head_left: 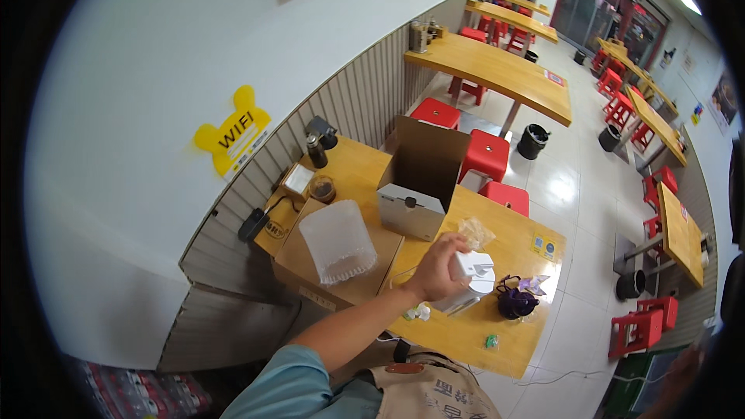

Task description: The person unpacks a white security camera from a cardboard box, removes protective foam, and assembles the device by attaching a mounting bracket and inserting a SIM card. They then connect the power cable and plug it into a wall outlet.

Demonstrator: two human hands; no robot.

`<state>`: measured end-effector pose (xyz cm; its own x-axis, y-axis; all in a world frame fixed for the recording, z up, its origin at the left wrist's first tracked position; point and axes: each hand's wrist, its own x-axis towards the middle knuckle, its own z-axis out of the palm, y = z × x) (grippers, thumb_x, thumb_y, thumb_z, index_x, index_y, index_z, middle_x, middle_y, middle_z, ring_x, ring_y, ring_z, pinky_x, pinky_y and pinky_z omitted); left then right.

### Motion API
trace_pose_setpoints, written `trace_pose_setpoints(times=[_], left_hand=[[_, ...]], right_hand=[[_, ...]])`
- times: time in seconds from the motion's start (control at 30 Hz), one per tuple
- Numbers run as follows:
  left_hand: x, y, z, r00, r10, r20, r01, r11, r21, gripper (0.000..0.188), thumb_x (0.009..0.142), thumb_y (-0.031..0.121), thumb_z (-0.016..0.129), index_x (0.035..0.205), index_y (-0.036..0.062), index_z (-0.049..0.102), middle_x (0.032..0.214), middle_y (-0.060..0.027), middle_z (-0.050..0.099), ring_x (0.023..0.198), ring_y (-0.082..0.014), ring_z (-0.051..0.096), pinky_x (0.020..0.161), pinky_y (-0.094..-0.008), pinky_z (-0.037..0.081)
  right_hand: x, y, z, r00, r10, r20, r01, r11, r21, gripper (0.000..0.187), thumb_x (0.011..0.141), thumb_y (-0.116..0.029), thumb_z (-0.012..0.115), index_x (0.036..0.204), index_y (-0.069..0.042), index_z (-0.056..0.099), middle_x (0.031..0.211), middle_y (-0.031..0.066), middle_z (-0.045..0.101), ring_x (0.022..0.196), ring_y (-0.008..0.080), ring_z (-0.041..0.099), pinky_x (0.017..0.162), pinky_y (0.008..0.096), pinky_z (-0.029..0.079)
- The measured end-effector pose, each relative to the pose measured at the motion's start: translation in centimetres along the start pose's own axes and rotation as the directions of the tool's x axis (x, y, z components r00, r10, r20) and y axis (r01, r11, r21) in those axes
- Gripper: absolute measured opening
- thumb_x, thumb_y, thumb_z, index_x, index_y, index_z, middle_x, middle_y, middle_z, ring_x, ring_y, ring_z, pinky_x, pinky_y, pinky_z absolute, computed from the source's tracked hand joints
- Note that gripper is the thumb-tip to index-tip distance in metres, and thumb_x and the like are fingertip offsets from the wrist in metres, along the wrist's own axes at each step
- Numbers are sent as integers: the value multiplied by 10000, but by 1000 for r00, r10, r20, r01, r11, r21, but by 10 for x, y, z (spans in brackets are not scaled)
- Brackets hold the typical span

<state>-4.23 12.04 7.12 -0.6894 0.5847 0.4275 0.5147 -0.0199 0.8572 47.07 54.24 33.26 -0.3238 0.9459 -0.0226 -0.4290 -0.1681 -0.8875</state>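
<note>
My left hand (441, 270) is closed around a white boxy device with a rounded end (475, 283), held over the wooden table (508, 341). An opened white carton (410, 213) with a brown inside stands just beyond it. Left of the hand, a clear bubble-wrap sleeve (337, 240) lies on a closed brown cardboard box (299, 270). To the right of the device sits a dark purple round pot-like object (516, 301). Far out at the right rim, my right hand (687, 368) shows dim and blurred, and its fingers cannot be made out.
Crumpled clear plastic (476, 233), a tissue (419, 312) and a small green packet (492, 341) lie on the table. A bottle (316, 151) and a napkin box (298, 180) stand by the wall. Red stools (486, 154) and a black bin (533, 141) are beyond; a white cable (574, 376) trails right.
</note>
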Motion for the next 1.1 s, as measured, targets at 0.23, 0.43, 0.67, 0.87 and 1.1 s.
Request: trace_pose_setpoints(times=[0.23,0.43,0.67,0.87,1.1], left_hand=[[-34,-66,45,968,-148,-205,181,971,158,555,666,180,845,1136,46,582,1250,-176,550,1180,-368,563,1022,-431,466],[-44,-139,89,663,-567,-488,650,760,0,543,684,309,833,1120,61,623,1180,-177,605,1117,-358,596,966,-439,498],[-52,-172,83,356,-760,-544,833,521,-183,609,688,370,865,1138,39,620,1195,-211,591,1091,-382,615,960,-471,514],[-60,-180,79,521,-678,-519,786,618,-19,638,692,422,865,1073,-46,657,1108,-278,675,1045,-419,660,901,-488,540],[-80,-162,52,451,-734,-507,842,539,-32,686,792,428,811,1225,-63,606,1220,-283,664,1160,-418,642,988,-466,510]], right_hand=[[-45,119,109,883,363,297,-332,931,-151,277,1033,-274,551,1058,0,583,672,12,362,559,117,319,499,269,270],[-70,193,143,737,506,447,-369,856,-362,403,950,-297,684,1206,-13,554,661,33,479,480,123,396,403,242,323],[-93,255,195,407,676,614,-590,708,-389,362,884,-175,674,1141,58,567,778,57,547,541,106,411,465,253,326],[-97,293,180,328,755,568,-695,600,-396,347,931,-127,658,1235,21,583,850,86,611,627,128,488,559,276,389],[-128,324,183,140,771,621,-734,502,-457,201,1047,-146,565,1212,-33,578,850,51,583,615,82,431,541,225,323]])
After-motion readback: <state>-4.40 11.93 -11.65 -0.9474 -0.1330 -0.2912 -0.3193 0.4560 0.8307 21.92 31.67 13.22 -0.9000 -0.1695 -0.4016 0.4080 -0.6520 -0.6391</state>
